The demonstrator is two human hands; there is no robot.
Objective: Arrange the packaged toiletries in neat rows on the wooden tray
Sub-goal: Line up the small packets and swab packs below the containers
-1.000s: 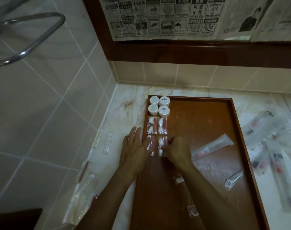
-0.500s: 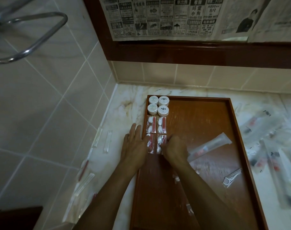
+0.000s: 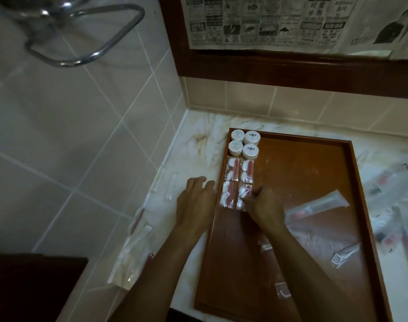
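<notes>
- Four small round white jars (image 3: 244, 144) are sitting in the back left corner of the brown wooden tray (image 3: 358, 205).
- Four clear plastic packets with cotton pieces (image 3: 238, 182) are lying in two rows just in front of the jars.
- A long clear plastic tube packet (image 3: 324, 204) is lying to their right.
- The tray is sitting on the marble counter (image 3: 198, 149).

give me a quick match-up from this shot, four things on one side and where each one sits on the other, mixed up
Things:
1. four round white tubs
2. long clear tube packet
3. left hand
4. right hand

Places:
A. on the marble counter, just left of the wooden tray
B. tray's far left corner
C. slanted across the middle of the tray, right of the hands
D. on the nearest right-hand sachet in the tray

Pairs: 1-B, 2-C, 3-A, 4-D
</notes>
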